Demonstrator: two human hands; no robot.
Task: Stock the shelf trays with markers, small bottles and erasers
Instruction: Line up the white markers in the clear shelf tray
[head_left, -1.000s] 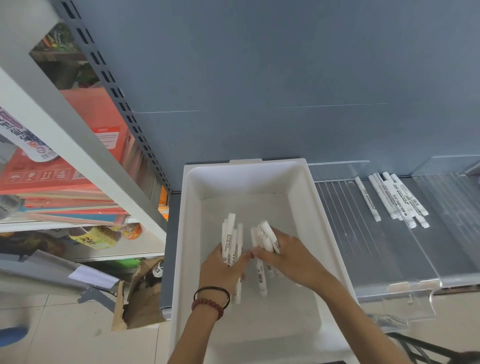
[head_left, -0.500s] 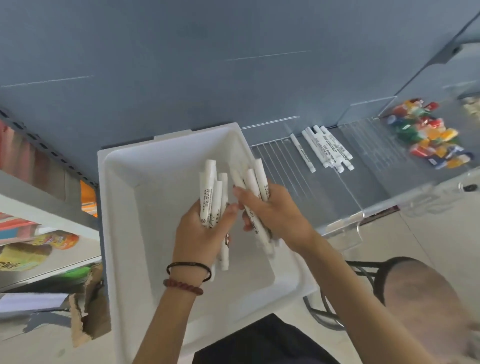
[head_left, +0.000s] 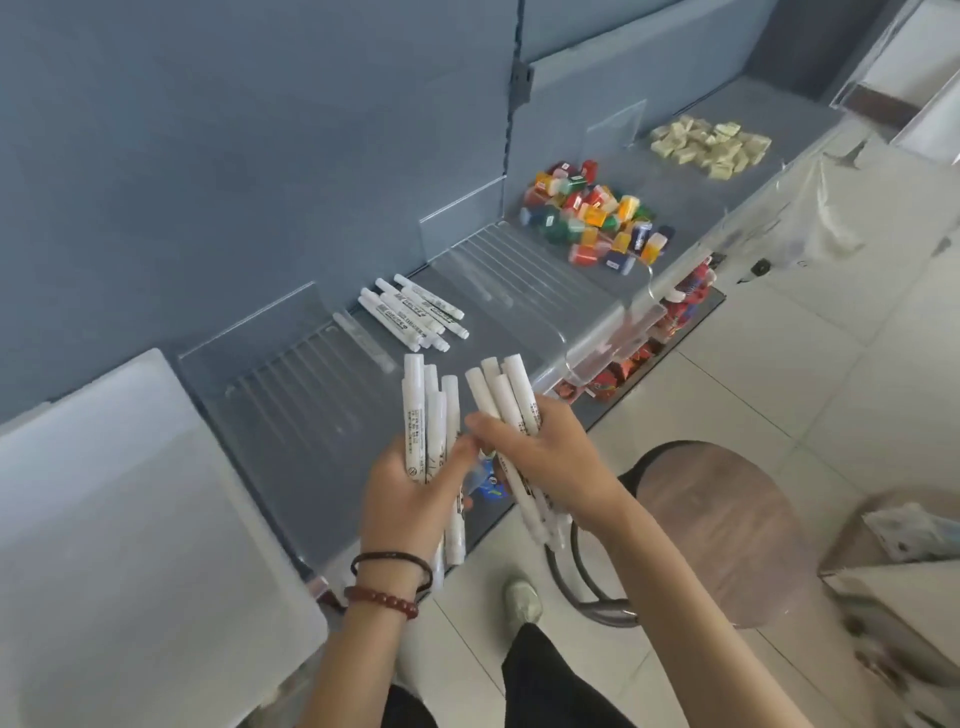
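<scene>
My left hand (head_left: 410, 493) grips a bundle of white markers (head_left: 428, 415), caps up. Beside it my right hand (head_left: 540, 457) grips a second bundle of white markers (head_left: 506, 400). Both bundles hang in the air above the front edge of a clear shelf tray (head_left: 291, 410). Several white markers (head_left: 410, 312) lie on the shelf behind them. Farther right sits a heap of small colourful bottles (head_left: 592, 218), and beyond it a pile of pale erasers (head_left: 706, 145).
The white plastic bin (head_left: 130, 545) stands at the left end of the shelf. Clear dividers (head_left: 462, 218) split the shelf into bays. A round brown stool (head_left: 711, 525) stands on the tiled floor below my right arm. A cardboard box (head_left: 893, 597) is at the lower right.
Both hands lifted their marker bundles out of the white bin and carried them right, over the clear tray. The view swung right, showing the bottles and erasers.
</scene>
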